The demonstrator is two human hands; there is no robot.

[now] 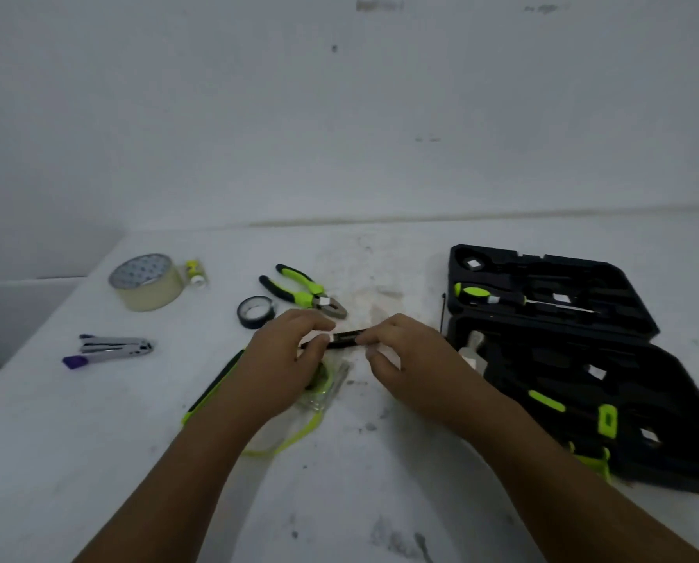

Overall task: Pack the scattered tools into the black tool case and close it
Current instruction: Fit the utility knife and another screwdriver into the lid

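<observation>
The black tool case (640, 384) lies open at the right, with a green-handled screwdriver (485, 295) and other green-trimmed tools in its slots. Just left of the case, my left hand (282, 359) and my right hand (404, 359) together pinch a small black tool (345, 338), one hand at each end, above the table. Green-and-black pliers (299, 292) and a roll of black tape (255, 312) lie behind my hands. A long green-and-black tool (213, 386) sits partly hidden under my left wrist. A clear bag with a green cord (319, 404) lies below my hands.
On the white table (96, 461) at the left are a wide roll of clear tape (148, 282), a small yellow-capped bottle (195, 272), a metal stapler (116, 345) and a purple piece (75, 362). A white wall rises behind the table.
</observation>
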